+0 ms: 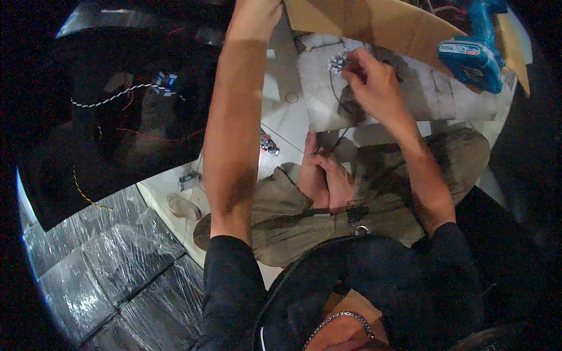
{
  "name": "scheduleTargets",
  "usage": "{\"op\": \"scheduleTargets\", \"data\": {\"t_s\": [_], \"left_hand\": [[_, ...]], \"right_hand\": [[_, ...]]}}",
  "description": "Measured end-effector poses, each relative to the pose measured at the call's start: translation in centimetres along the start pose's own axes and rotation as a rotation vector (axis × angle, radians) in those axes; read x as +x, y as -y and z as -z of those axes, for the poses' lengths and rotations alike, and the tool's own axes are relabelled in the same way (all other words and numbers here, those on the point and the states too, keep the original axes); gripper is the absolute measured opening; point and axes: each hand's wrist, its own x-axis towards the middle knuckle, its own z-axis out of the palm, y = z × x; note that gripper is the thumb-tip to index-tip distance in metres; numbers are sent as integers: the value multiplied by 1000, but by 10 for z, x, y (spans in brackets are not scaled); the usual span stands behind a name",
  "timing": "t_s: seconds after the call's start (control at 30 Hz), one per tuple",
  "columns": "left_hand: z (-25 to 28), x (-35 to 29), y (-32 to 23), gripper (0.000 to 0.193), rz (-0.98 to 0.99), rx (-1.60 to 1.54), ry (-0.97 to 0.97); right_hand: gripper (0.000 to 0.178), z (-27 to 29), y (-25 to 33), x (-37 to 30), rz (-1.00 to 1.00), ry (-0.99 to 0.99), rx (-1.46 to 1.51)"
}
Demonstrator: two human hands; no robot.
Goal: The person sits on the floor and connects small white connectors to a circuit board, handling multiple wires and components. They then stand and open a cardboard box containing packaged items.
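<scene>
My right hand is over a pale padded slab, its fingers curled and closed on the edge of a cluster of small silver-white pieces. What the pieces are is too blurred to tell. A thin dark cord hangs down below the cluster toward my feet. My left arm stretches far forward, and only the back part of my left hand shows at the top edge. It is beside the brown cardboard; its fingers lie outside the picture.
A blue cordless power tool stands at the right on the cardboard. At the left is a black panel with loose wires. Plastic-wrapped dark blocks lie lower left. A small tool rests on the tiled floor.
</scene>
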Motion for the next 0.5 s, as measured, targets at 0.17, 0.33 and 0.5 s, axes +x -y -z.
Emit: {"op": "scheduleTargets", "data": {"t_s": [0.17,0.33,0.5], "left_hand": [[84,-113,29,40,240,595,-377],[231,-289,141,34,472,1345,-280],[221,-342,169,43,579,1347,-418]], "right_hand": [[22,-3,-8,0,142,55,-253],[21,-38,7,-13,122,153,-457],[27,-57,1,-11,45,216,-520]]}}
